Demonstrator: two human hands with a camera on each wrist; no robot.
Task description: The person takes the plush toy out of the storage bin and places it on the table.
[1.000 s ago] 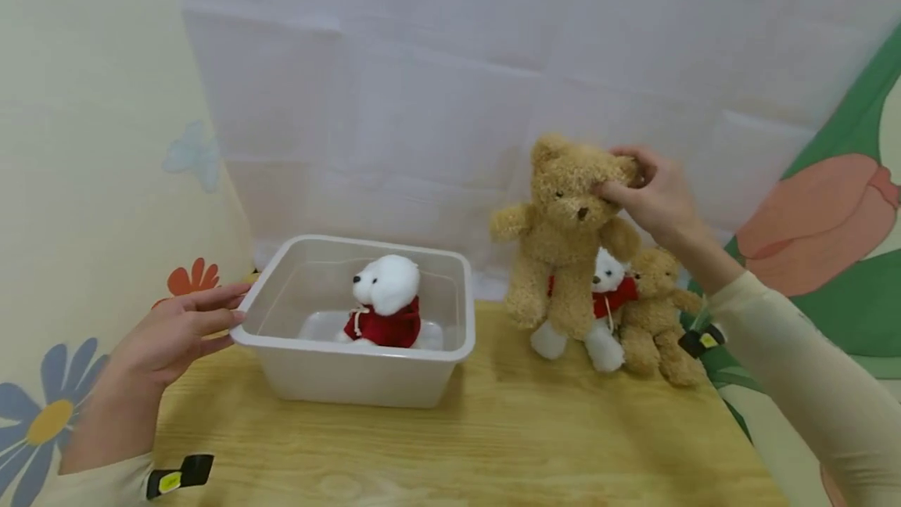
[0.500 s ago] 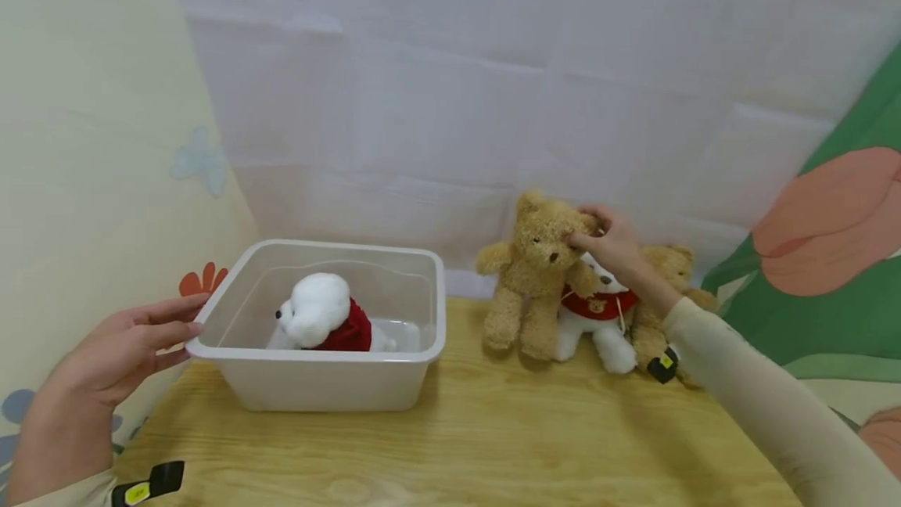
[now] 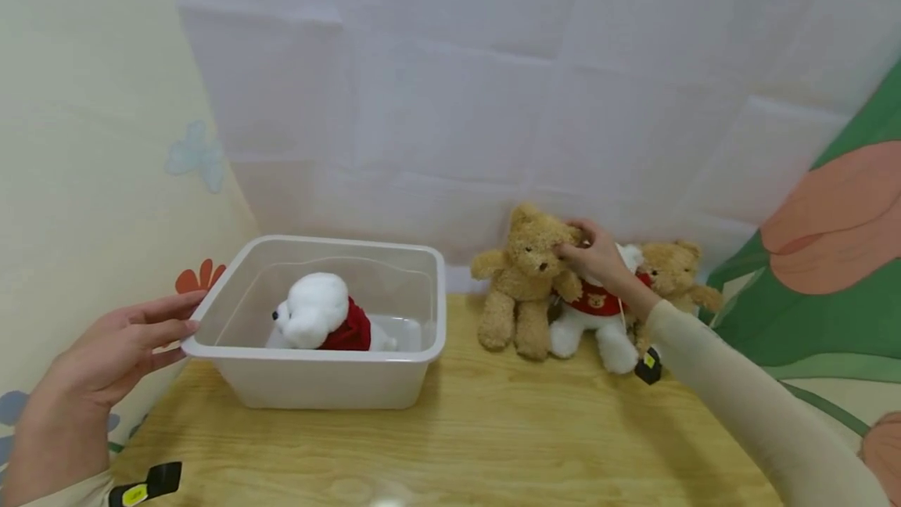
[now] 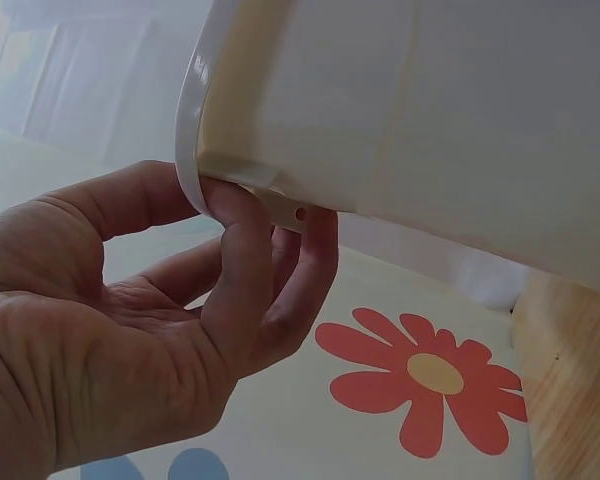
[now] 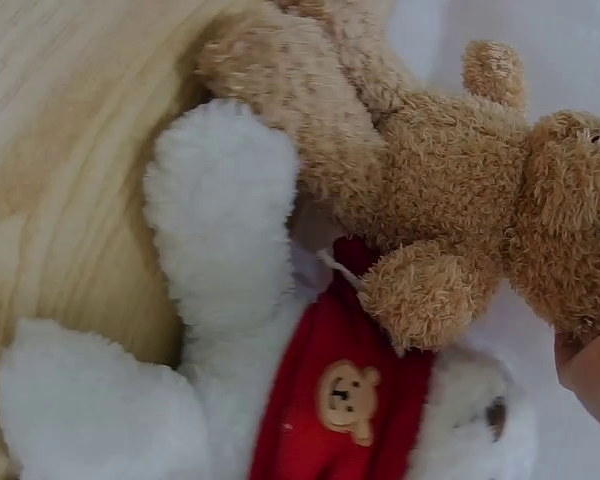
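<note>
My left hand [image 3: 120, 350] holds the left rim of a beige plastic tub [image 3: 324, 382]; in the left wrist view its fingers [image 4: 242, 270] curl under the lip. Inside the tub, a white plush toy [image 3: 318, 307] in red clothing leans low, its nose to the left. At right, my right hand [image 3: 597, 257] pinches the side of a curly brown teddy bear's [image 3: 521, 296] head, near the ear. That bear is upright, its feet at the tabletop. Beside it, partly behind my hand, sits a white plush bear [image 5: 225, 220] in a red top with a bear-face patch.
Another brown teddy bear [image 3: 672, 268] sits to the right of the white one, partly covered by my right forearm. The wooden table [image 3: 457, 444] ends at a white cloth backdrop [image 3: 450, 100]. A wall with painted flowers stands close on the left.
My right hand has lowered the brown teddy bear to the table, left of the white bear. The tub has shifted left with my left hand, and the white toy inside has tipped leftward.
</note>
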